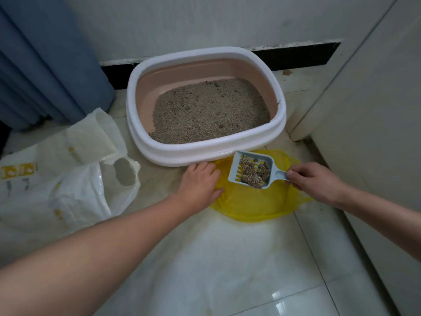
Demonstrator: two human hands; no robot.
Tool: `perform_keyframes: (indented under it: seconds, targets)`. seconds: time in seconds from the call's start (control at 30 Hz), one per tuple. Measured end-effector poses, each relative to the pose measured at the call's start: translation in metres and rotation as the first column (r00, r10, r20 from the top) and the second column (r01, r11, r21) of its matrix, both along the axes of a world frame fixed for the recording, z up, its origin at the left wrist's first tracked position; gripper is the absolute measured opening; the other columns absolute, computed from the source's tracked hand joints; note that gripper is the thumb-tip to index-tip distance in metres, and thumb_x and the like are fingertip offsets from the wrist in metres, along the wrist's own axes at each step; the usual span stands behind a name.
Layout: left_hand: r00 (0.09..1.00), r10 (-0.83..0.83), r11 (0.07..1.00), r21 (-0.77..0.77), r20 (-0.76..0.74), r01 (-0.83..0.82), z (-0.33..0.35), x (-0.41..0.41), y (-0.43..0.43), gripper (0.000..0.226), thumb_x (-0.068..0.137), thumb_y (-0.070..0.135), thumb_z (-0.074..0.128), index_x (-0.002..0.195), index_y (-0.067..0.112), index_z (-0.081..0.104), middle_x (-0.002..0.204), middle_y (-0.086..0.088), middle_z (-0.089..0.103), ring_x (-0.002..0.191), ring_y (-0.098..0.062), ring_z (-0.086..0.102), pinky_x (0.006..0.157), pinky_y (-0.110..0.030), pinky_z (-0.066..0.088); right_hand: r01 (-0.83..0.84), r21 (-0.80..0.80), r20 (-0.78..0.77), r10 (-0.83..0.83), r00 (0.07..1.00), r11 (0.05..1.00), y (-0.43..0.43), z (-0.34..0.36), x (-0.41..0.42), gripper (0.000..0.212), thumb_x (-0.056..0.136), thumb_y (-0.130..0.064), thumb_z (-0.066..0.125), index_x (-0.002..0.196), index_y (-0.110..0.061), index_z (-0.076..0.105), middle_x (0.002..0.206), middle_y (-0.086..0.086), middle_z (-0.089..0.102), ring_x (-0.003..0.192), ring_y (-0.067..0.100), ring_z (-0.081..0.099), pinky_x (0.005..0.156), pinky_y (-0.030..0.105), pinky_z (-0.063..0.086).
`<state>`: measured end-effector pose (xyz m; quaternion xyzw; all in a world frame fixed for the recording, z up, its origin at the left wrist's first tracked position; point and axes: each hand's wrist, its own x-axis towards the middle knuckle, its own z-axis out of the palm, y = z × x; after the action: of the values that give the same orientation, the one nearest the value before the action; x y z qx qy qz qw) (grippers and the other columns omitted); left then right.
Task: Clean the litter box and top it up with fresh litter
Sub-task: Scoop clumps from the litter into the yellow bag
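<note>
Litter box (182,154), oval, with a wide white rim and a pale pink inner wall, sits on a glossy tiled floor (227,265) against a white wall (205,23) with a black skirting strip (296,56). Grey-brown litter (209,112) covers its bottom in an uneven layer. Just in front of the box, touching its near rim, a yellow bag (250,205) lies open on the floor. The person's left hand (198,181) grips the bag's left edge, fingers curled over the plastic and thumb pressed on it. The right hand (315,181) pinches the short handle of a pale blue-grey scoop (234,171), held tilted above the bag's opening (the slotted end points towards the left hand). Dark, grainy clumps (255,174) fill the scoop. To the left of the box, a crumpled white plastic bag (68,192) rests on the floor; a white pack with yellow markings shows through it, its print too blurred to read. Behind that, blue curtain (41,65) folds hang down to the floor. Both forearms are bare.
</note>
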<state>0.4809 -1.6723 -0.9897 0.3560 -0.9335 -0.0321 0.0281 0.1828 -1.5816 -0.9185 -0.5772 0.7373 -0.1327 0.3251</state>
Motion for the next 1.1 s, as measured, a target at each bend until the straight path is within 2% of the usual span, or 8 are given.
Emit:
perform_keyframes:
  seconds: [0.17,0.27,0.33,0.47,0.63,0.8,0.93,1.1]
  targets:
    - [0.990,0.039,0.993,0.105,0.132,-0.053,-0.011,-0.002,0.008,0.073,0.069,0.064,0.039,0.122,0.020,0.061,0.126,-0.010,0.060,0.116,-0.033,0.056,0.094,-0.045,0.045,-0.018,0.073,-0.166,0.029,0.986,0.997,0.006,-0.014,-0.017,0.029,0.096,-0.032,0.055,0.068,-0.032,0.067,0.059,-0.002,0.061,0.054,0.016,0.054,0.059,0.036,0.046]
    - [0.986,0.071,0.989,0.120,0.150,-0.089,-0.010,-0.001,0.006,0.073,0.069,0.062,0.055,0.126,0.018,0.060,0.129,-0.011,0.059,0.119,-0.034,0.055,0.097,-0.046,0.045,-0.044,0.109,-0.180,0.063,0.982,0.993,0.006,-0.019,-0.018,0.030,0.096,-0.031,0.056,0.071,-0.019,0.067,0.054,-0.016,0.059,0.055,0.012,0.054,0.058,0.031,0.041]
    - [0.986,0.070,0.988,0.123,0.151,-0.089,-0.010,-0.002,0.005,0.074,0.071,0.060,0.066,0.132,0.019,0.056,0.135,-0.011,0.055,0.125,-0.033,0.050,0.103,-0.046,0.041,-0.080,0.111,-0.165,0.097,0.981,0.991,0.007,-0.022,-0.019,0.035,0.094,-0.039,0.061,0.069,-0.015,0.063,0.053,-0.008,0.051,0.053,0.013,0.048,0.054,0.032,0.036]
    - [0.987,0.070,0.988,0.129,0.145,-0.089,-0.011,-0.002,0.006,0.076,0.079,0.058,0.065,0.142,0.020,0.047,0.147,-0.010,0.045,0.136,-0.032,0.039,0.109,-0.043,0.034,-0.161,0.103,-0.176,0.178,0.968,0.981,0.004,-0.023,-0.015,0.037,0.087,-0.043,0.069,0.070,-0.012,0.058,0.057,-0.005,0.044,0.055,0.013,0.043,0.053,0.033,0.030]
    - [0.985,0.081,0.987,0.127,0.150,-0.100,-0.010,0.001,0.007,0.074,0.078,0.058,0.065,0.139,0.020,0.048,0.145,-0.011,0.045,0.135,-0.032,0.040,0.106,-0.042,0.036,-0.202,0.091,-0.086,0.210,0.974,0.975,0.000,-0.021,-0.005,0.039,0.093,-0.045,0.061,0.077,-0.010,0.067,0.058,-0.004,0.043,0.051,0.006,0.038,0.050,0.029,0.029]
    - [0.983,0.078,0.985,0.140,0.165,-0.101,-0.008,0.006,0.007,0.074,0.078,0.060,0.062,0.139,0.020,0.047,0.146,-0.010,0.044,0.135,-0.032,0.039,0.106,-0.041,0.036,-0.199,0.150,0.006,0.201,0.980,0.968,0.002,-0.015,0.008,0.040,0.100,-0.043,0.052,0.074,-0.021,0.073,0.055,-0.004,0.047,0.045,0.005,0.038,0.046,0.020,0.030]
    - [0.983,0.080,0.984,0.142,0.168,-0.104,-0.006,0.009,0.006,0.075,0.081,0.060,0.063,0.142,0.020,0.045,0.149,-0.010,0.041,0.138,-0.031,0.036,0.108,-0.041,0.034,-0.129,0.224,0.116,0.105,0.988,0.966,0.004,-0.015,0.009,0.054,0.103,-0.045,0.042,0.071,-0.014,0.073,0.049,-0.006,0.045,0.045,0.010,0.040,0.050,0.024,0.035]
    - [0.979,0.079,0.985,0.137,0.189,-0.106,-0.006,0.011,0.005,0.077,0.083,0.061,0.060,0.146,0.023,0.039,0.152,-0.009,0.035,0.141,-0.029,0.031,0.110,-0.040,0.031,-0.070,0.287,0.267,-0.010,0.964,0.955,0.002,-0.009,0.012,0.059,0.105,-0.038,0.039,0.069,-0.002,0.068,0.044,0.001,0.037,0.037,0.011,0.030,0.039,0.019,0.028]
